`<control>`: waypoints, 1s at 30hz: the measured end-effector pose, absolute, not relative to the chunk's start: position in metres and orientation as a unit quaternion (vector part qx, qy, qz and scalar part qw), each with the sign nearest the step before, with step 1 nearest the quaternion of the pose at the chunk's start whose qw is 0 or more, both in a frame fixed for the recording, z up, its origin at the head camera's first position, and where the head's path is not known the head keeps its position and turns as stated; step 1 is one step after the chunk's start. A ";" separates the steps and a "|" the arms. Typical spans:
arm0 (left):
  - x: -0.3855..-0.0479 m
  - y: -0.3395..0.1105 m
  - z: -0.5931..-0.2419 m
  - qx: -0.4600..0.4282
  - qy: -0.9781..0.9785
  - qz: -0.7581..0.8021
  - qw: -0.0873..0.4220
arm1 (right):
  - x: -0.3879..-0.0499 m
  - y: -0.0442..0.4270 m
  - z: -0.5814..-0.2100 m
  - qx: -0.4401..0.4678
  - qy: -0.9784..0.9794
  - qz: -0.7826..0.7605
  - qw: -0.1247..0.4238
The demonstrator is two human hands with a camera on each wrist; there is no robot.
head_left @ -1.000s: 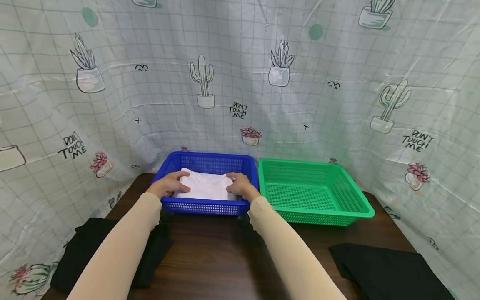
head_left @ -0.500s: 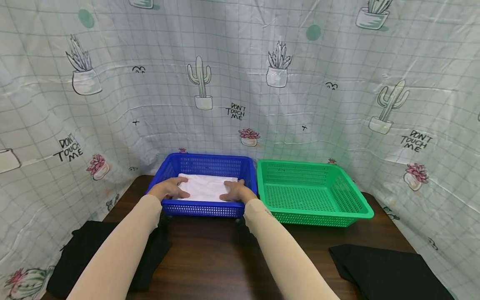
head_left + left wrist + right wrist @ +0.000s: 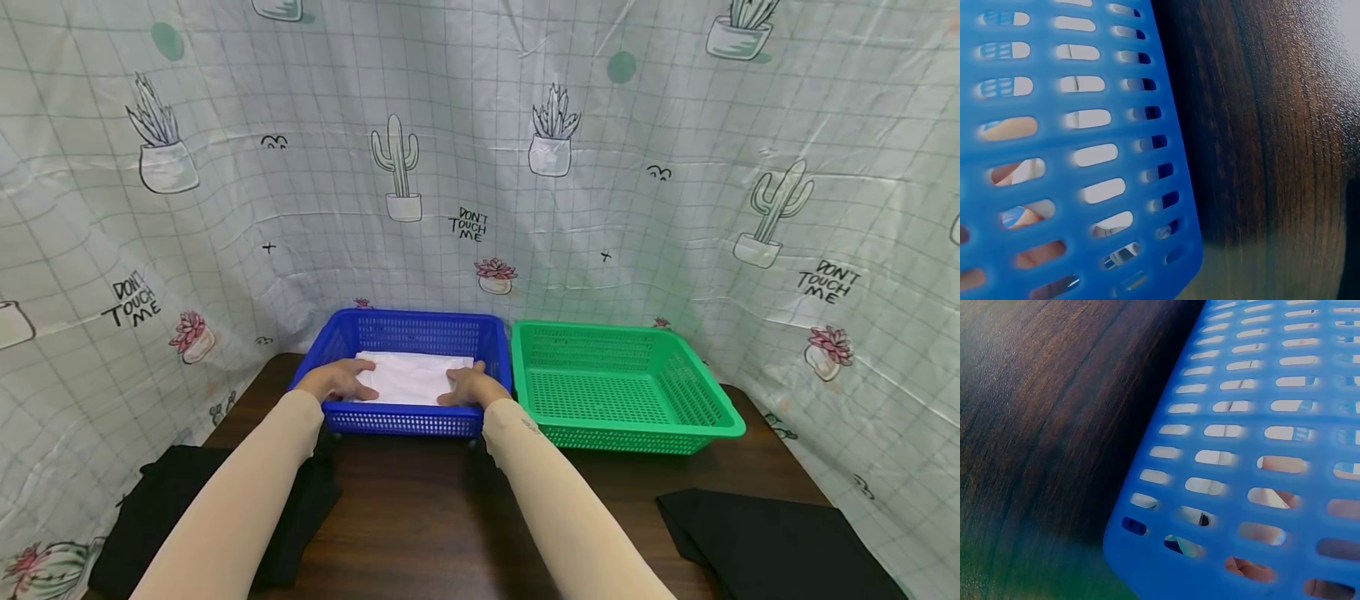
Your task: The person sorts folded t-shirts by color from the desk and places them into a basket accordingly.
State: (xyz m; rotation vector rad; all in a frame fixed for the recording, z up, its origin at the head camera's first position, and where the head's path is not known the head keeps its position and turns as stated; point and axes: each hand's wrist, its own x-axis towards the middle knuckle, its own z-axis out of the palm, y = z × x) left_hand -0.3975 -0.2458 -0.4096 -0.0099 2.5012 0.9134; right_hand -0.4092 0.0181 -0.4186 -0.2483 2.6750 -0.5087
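Observation:
A folded white cloth (image 3: pixel 408 378) lies flat inside the blue basket (image 3: pixel 405 421). At its left end, my left hand (image 3: pixel 335 382) reaches over the basket's near rim, thumb and forefinger spread and resting on the cloth. My right hand (image 3: pixel 474 387) rests on the opposite end with its thumb and forefinger apart. The other fingers are partly hidden. Both wrist views look through the slots of the basket wall (image 3: pixel 1054 147); bits of skin and white show behind it. The right wrist view has the same blue wall (image 3: pixel 1222 481) close up.
A green basket (image 3: pixel 615 396) stands right beside the blue one. Black cloths lie on the dark wooden table (image 3: pixel 420 508), one at left (image 3: pixel 165 500) partly under the left forearm, another at front right (image 3: pixel 765 537). A printed curtain (image 3: pixel 480 150) hangs behind.
The white cloth's raised far edge has come down and lies flatter in the blue basket. My right hand has shifted slightly inward over the cloth. The head view has drifted slightly.

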 end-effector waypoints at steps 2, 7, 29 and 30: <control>-0.397 -0.245 -0.409 0.001 0.914 0.332 0.234 | -0.409 0.017 -0.418 -0.086 0.960 -0.173 0.201; -0.396 -0.244 -0.409 0.002 0.910 0.339 0.238 | -0.410 0.017 -0.419 -0.078 0.961 -0.172 0.203; -0.387 -0.245 -0.396 0.026 0.906 0.329 0.266 | -0.403 0.018 -0.403 -0.156 0.962 -0.100 0.202; -0.386 -0.246 -0.393 0.030 0.908 0.326 0.262 | -0.402 0.019 -0.399 -0.169 0.961 -0.096 0.198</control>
